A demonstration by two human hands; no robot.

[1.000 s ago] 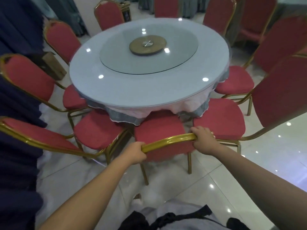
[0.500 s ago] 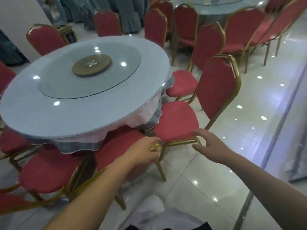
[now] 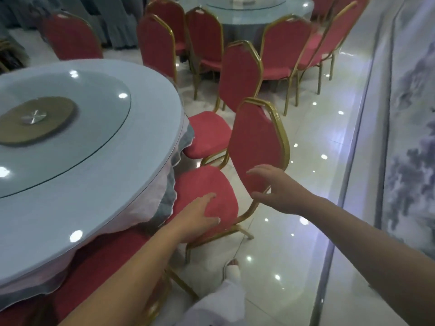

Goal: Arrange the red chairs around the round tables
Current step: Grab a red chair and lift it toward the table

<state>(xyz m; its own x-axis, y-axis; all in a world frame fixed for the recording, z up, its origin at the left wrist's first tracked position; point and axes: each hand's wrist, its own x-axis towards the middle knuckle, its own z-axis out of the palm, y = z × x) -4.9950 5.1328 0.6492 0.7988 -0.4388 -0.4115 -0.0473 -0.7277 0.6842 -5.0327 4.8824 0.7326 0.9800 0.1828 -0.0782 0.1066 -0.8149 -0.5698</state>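
Beside the round table (image 3: 94,161), a gold-framed red chair (image 3: 256,142) stands upright.

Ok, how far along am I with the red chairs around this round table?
Mostly done here: the chair beyond and the chair at your knees have seats tucked to the round table. In hand: your left hand rests flat on the nearest chair's seat, your right hand is open by its backrest, no grip yet. Left: probably square that chair up; the far table is only partly in view.
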